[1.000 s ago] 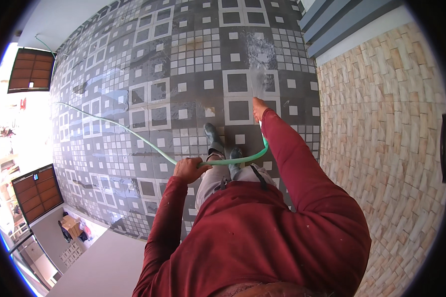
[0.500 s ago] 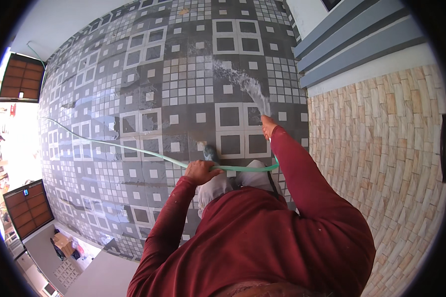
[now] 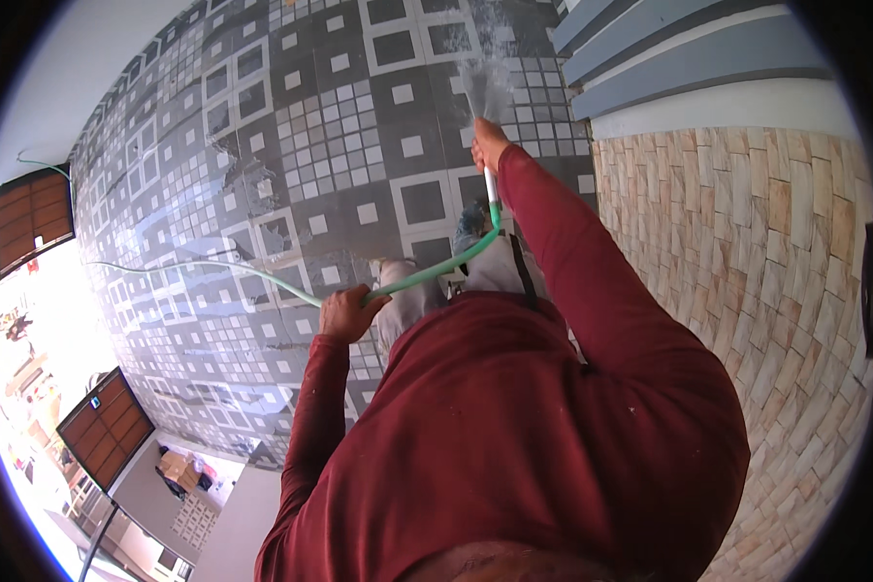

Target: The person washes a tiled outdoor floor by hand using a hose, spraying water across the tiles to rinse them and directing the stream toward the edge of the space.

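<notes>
While the dark red long-sleeved top (image 3: pixel 514 436) fills the near bottom of the view, the two arms reach out from it over the floor. The left hand (image 3: pixel 351 312) is the nearer one: its fingers curl round and close tightly on the thin green flexible garden hose (image 3: pixel 427 273), gripping it at mid-length, just in front of the grey trouser legs (image 3: pixel 412 301). From this hand the hose runs two ways. One stretch trails away to the left across the tiles, thinning to a pale line as it nears the left edge of the floor. The other stretch curves up and to the right, passing over the trouser legs and a dark shoe (image 3: pixel 470 225), then turns straight upward into a white end piece.

Farther out, the right hand (image 3: pixel 490 144) is held at full arm's reach, fingers folded shut around the tip of the hose; the single fingers are too small to tell apart. A spray of water (image 3: pixel 490 82) fans out just beyond this hand toward the far edge of the floor.

The grey patterned tiled floor (image 3: pixel 291 175), with light squares set in dark squares, looks wet and glossy. Along its right edge stands a beige stone-clad wall (image 3: pixel 766 252), and at the far right corner lie grey steps (image 3: pixel 669 58). Two brown louvred window shutters (image 3: pixel 31 213) hang beyond the left edge.
</notes>
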{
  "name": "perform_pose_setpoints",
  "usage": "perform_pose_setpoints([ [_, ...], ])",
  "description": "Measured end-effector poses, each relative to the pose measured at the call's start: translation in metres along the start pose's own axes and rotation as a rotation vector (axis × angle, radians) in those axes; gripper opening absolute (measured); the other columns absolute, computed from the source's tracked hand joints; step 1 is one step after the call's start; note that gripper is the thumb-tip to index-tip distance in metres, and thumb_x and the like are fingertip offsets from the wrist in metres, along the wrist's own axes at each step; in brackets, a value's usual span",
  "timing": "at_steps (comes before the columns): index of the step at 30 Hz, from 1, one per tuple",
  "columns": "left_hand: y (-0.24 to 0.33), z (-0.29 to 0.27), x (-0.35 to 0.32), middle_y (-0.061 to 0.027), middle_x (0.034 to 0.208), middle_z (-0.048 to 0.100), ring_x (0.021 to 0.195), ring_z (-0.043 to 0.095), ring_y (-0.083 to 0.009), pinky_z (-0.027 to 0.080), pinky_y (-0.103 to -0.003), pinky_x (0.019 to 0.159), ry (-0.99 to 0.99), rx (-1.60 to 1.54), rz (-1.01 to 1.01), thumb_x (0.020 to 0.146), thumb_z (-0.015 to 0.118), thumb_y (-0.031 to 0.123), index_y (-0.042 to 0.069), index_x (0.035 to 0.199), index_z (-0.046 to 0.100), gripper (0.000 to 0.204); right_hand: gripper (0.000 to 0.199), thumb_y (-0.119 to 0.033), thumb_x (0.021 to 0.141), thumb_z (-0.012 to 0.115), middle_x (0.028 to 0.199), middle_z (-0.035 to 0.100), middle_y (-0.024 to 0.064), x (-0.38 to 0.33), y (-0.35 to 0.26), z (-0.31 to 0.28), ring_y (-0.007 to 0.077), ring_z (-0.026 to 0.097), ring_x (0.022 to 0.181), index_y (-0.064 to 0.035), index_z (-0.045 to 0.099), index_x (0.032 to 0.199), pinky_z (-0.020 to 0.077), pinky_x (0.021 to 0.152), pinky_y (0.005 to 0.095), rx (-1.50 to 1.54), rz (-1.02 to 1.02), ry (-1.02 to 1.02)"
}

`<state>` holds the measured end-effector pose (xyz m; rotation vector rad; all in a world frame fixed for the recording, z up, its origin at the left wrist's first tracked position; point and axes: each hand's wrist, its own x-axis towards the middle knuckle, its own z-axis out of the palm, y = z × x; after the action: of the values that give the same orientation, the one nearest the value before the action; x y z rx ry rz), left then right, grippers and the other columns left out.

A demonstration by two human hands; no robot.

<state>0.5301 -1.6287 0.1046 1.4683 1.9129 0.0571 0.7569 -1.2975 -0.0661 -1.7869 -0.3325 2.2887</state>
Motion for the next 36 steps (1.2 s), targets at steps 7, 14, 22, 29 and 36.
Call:
perform_pose_setpoints([
  [7,0.059,-0.016,0.02,-0.015,0.061,0.06,0.062,0.062,-0.0355,0.047,-0.045,0.057,0.055,-0.069,-0.099,0.083,0.062,0.049,0.006,0.072,0.059,0.044,0.034,-0.037,0.086,0.036,0.049,0.031,-0.0033,-0.002,-0.109,0.049,0.0086,0.026,0.037,-0.015,0.035,0.061,0.0222,0.039,0.0265,-0.169,0.008,0.138],
  [14,0.114,-0.045,0.09,-0.0168,0.065,0.062,0.066,0.062,-0.0374,0.047,-0.047,0.059,0.005,-0.14,-0.037,0.082,0.06,0.053,0.006,0.072,0.062,0.048,0.033,-0.04,0.081,0.042,0.049,0.034,-0.0043,0.047,-0.156,0.066,0.0067,0.027,0.037,-0.0151,0.037,0.061,0.019,0.036,0.0242,-0.526,0.111,0.002],
  [22,0.113,-0.091,0.176,-0.0162,0.066,0.062,0.065,0.062,-0.0369,0.048,-0.047,0.059,0.069,-0.211,-0.082,0.082,0.059,0.055,0.008,0.074,0.065,0.048,0.036,-0.044,0.082,0.045,0.049,0.035,-0.0024,0.055,-0.229,0.132,0.0087,0.026,0.035,-0.015,0.038,0.062,0.0195,0.034,0.0266,-0.927,0.084,0.081],
  [29,0.116,-0.161,0.215,-0.0125,0.061,0.06,0.06,0.061,-0.0358,0.048,-0.045,0.054,0.194,-0.187,-0.118,0.083,0.056,0.059,0.009,0.074,0.061,0.051,0.037,-0.048,0.077,0.043,0.047,0.019,-0.0045,0.117,-0.326,0.147,0.0103,0.019,0.034,-0.0186,0.029,0.058,0.0167,0.037,0.0271,-0.678,0.134,0.024],
  [36,0.145,-0.178,0.261,-0.0135,0.065,0.062,0.063,0.062,-0.0355,0.048,-0.045,0.055,0.297,-0.262,-0.239,0.084,0.053,0.06,0.008,0.075,0.062,0.054,0.031,-0.042,0.074,0.045,0.047,0.021,-0.0058,0.148,-0.401,0.204,0.0091,0.018,0.036,-0.0185,0.031,0.059,0.0171,0.038,0.0274,-0.759,0.136,0.051],
])
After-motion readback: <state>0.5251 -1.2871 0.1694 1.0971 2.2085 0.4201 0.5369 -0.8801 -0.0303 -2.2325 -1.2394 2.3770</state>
